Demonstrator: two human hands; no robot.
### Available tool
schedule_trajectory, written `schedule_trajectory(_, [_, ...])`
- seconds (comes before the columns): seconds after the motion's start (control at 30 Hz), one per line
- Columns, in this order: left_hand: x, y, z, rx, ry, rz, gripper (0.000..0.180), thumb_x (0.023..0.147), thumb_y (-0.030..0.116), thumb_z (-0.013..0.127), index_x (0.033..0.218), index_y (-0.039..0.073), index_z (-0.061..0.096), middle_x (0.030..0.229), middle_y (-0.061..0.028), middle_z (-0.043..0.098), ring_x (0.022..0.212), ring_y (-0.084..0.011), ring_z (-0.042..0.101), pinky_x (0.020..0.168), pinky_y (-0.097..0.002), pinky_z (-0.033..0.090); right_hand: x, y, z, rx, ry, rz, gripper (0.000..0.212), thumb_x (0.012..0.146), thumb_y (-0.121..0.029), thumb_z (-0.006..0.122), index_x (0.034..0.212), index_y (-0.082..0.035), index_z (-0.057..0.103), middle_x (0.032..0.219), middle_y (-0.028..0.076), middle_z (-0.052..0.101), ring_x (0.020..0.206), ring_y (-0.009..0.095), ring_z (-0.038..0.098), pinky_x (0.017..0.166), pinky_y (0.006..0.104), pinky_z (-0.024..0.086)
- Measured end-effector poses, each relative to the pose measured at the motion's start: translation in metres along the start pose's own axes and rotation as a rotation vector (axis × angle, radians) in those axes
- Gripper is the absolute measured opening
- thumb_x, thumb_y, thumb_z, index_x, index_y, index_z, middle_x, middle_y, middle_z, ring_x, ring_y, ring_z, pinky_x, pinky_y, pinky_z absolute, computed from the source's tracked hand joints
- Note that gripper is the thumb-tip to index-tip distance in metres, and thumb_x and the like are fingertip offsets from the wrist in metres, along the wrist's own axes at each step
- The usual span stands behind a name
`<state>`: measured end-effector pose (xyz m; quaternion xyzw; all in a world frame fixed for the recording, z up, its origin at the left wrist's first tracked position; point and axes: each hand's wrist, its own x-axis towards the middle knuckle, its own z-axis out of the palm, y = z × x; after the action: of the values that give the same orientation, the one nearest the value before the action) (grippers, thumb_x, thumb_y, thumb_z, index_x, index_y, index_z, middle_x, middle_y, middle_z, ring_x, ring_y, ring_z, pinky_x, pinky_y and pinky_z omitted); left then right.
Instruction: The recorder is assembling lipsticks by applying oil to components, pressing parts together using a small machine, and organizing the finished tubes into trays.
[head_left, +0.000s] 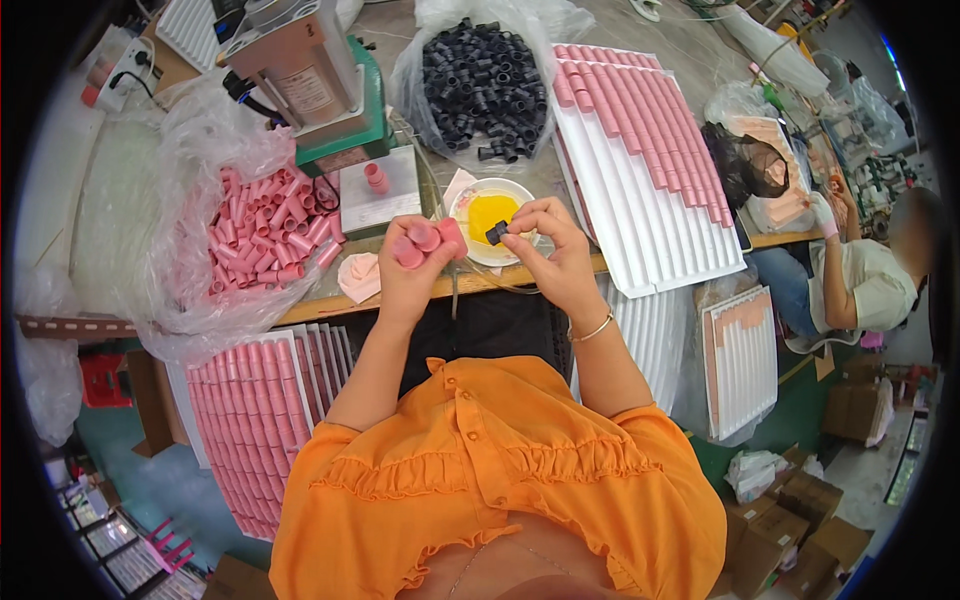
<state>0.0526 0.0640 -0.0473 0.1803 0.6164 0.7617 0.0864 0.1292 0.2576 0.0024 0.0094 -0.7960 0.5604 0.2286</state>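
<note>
My left hand (405,285) is closed around several short pink tubes (424,238), their ends pointing up and outward. Between the thumb and fingers of my right hand (562,255) is a small black plastic fitting (496,232). It is held over a white bowl (461,206) with yellow liquid (490,208) in it; whether it touches the liquid I cannot tell. Both hands are close together at the table's near edge. Just beyond my left hand, one pink tube (376,178) stands on the metal plate (385,212) of a green-based press (345,150).
Left lies a clear bag of loose pink tubes (265,228); at the back, a bag of black fittings (480,85). A white ridged tray (650,245) with rows of pink tubes is at right. Filled trays (250,420) stand below left. A co-worker (860,270) sits far right.
</note>
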Motion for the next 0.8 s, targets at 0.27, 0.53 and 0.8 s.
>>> schedule_trajectory(0.27, [-0.005, -0.001, 0.072, -1.028, 0.159, -0.739, 0.024, 0.093, 0.014, 0.065, 0.114, 0.010, 0.055, 0.106, -0.0058, 0.064, 0.102, -0.0200, 0.064, 0.099, -0.0473, 0.049, -0.020, 0.002, -0.006, -0.362, 0.227, -0.270, 0.015, 0.072, -0.007, 0.074, 0.086, -0.007, 0.068, 0.095, 0.008, 0.059, 0.089, 0.025, 0.057, 0.079, 0.0370, 0.041])
schedule_trajectory(0.53, [-0.006, -0.005, 0.092, -1.118, 0.173, -0.814, 0.023, 0.093, 0.013, 0.064, 0.112, 0.008, 0.054, 0.102, -0.0072, 0.063, 0.102, -0.0220, 0.065, 0.102, -0.0437, 0.048, -0.020, 0.014, -0.047, -0.560, 0.393, -0.327, 0.020, 0.069, -0.014, 0.078, 0.086, -0.010, 0.068, 0.096, 0.006, 0.061, 0.089, 0.026, 0.058, 0.078, 0.0401, 0.041])
schedule_trajectory(0.8, [0.008, -0.015, 0.069, -0.918, 0.241, -0.597, 0.029, 0.091, 0.007, 0.065, 0.117, 0.005, 0.052, 0.111, -0.0093, 0.060, 0.109, -0.0216, 0.061, 0.100, -0.0410, 0.052, 0.033, 0.109, -0.178, -1.191, 0.459, 0.406, 0.036, 0.074, -0.036, 0.079, 0.095, -0.009, 0.068, 0.092, 0.010, 0.059, 0.089, 0.030, 0.060, 0.079, 0.0477, 0.045])
